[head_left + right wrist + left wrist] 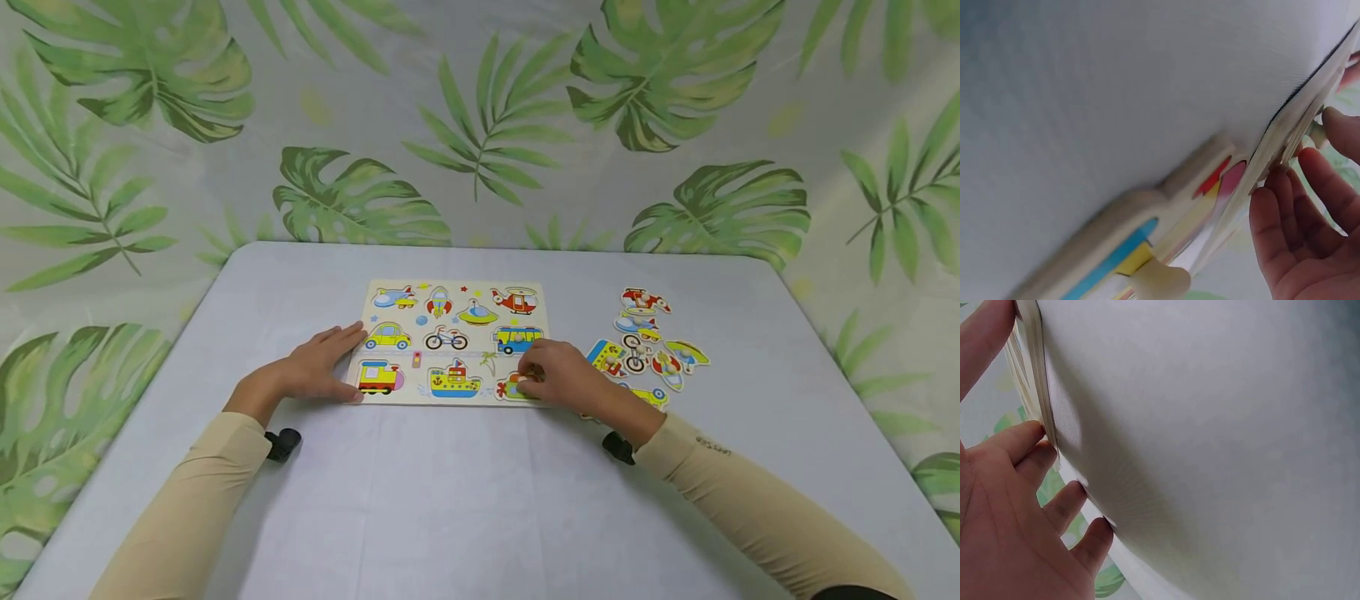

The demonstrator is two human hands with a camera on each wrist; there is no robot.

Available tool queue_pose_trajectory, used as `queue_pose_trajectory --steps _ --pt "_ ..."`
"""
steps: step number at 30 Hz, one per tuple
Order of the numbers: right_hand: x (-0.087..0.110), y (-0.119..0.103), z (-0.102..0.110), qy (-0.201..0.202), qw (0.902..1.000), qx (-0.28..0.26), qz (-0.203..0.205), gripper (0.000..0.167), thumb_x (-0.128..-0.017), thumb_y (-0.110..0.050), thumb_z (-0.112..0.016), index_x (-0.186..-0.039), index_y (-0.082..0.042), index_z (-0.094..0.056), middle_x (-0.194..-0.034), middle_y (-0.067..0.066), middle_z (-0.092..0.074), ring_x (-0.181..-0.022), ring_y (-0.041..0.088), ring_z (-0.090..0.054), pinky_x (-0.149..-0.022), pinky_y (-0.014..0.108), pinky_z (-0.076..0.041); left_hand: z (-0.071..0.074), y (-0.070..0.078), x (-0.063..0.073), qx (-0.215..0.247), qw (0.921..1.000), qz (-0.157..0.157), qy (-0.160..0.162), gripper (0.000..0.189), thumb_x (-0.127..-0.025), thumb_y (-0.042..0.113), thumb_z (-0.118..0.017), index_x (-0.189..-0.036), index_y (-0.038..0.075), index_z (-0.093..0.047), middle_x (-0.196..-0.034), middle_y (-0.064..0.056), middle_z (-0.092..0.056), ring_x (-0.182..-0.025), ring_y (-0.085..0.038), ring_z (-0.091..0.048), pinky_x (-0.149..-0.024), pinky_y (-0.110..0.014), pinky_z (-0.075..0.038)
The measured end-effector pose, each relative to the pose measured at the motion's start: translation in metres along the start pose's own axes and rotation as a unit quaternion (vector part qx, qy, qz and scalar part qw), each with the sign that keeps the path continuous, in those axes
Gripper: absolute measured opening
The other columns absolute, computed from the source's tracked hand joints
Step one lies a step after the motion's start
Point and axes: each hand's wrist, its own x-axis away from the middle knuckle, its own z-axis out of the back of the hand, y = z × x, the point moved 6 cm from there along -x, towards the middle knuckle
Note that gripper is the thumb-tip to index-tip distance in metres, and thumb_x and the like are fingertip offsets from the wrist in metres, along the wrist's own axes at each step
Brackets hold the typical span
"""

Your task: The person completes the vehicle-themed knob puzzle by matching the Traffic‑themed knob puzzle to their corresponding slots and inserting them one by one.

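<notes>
White-covered counter (450, 500), with a puzzle board (480, 340) lying flat on it. Loose pieces (636, 354) bunched to the right of the board, near the right wrist. Left hand (318, 367) spread along the board's left edge, touching it, that grip relaxed and holding nothing. Right hand (562, 377) over the near right corner, grip drawn almost closed. Blue bus (517, 338) apparently seated. Nearer, a partly hidden red-and-green piece (512, 388), pinched by its knob (522, 379). Seems to be the fitting step; calls next for matching outline to recess, pressing flat, letting go.
</notes>
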Motion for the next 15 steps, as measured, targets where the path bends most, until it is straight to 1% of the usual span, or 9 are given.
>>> queue_pose_trajectory --steps 8,15 --pt "0.0022 -0.0004 0.0035 0.029 0.9993 0.021 0.006 0.014 -0.087 -0.022 -0.075 -0.091 -0.009 -0.074 -0.089 0.000 -0.065 -0.078 0.013 -0.052 -0.072 0.026 -0.045 0.0004 0.0020 0.0005 0.000 1.0000 -0.002 -0.003 0.105 -0.079 0.044 -0.079 -0.159 0.011 -0.019 -0.169 -0.012 -0.011 -0.152 -0.046 -0.008 -0.117 -0.072 -0.017" --pt "0.0008 0.0008 0.0019 0.025 0.9994 0.020 -0.008 0.015 -0.087 -0.022 -0.076 -0.092 -0.009 -0.073 -0.093 0.002 -0.066 -0.080 0.014 -0.055 -0.075 0.028 -0.048 0.0014 0.0024 0.0013 -0.005 1.0000 -0.001 -0.006 0.105 -0.080 0.044 -0.079 -0.159 0.011 -0.019 -0.169 -0.012 -0.010 -0.152 -0.046 -0.008 -0.116 -0.073 -0.018"
